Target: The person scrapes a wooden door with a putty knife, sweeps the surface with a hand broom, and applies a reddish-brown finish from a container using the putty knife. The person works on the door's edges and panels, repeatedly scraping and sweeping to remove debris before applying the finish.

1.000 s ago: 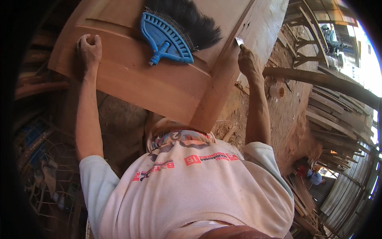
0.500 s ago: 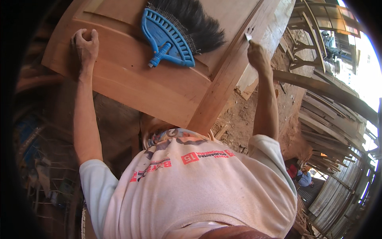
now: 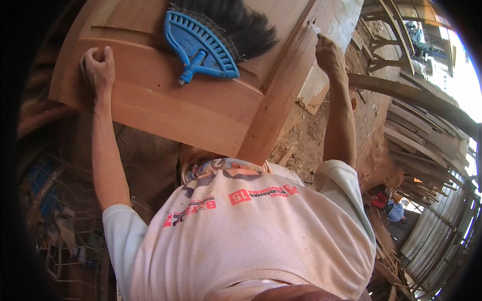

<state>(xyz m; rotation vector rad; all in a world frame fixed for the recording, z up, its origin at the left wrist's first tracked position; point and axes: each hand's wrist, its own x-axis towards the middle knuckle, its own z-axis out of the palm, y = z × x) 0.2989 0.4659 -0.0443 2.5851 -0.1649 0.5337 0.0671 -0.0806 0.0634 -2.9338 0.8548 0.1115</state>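
A wooden door (image 3: 201,111) with recessed panels lies flat before me. My left hand (image 3: 99,70) rests on its near rail toward the left end, thumb and curled fingers apart, with nothing visible between them. Over the door's right stile my right hand (image 3: 329,54) is closed around a small tool that looks like a putty knife (image 3: 319,36). Only its pale tip shows past my fingers; the handle is hidden. Dark marks or holes dot the stile just beyond that tip. Between my hands, a blue broom head (image 3: 201,47) with black bristles lies on the door, touched by neither.
Stacked boards (image 3: 422,140) fill the right side, near a corrugated metal sheet (image 3: 437,226). A long curved plank (image 3: 401,90) juts in beside my right forearm. Dirt ground (image 3: 306,138) with wood scraps lies below the door. Another person (image 3: 395,210) is small at the far right.
The view has shifted slightly, so the door and broom head sit a little further left and higher. My right hand remains over the stile with its tool; my left hand stays on the rail.
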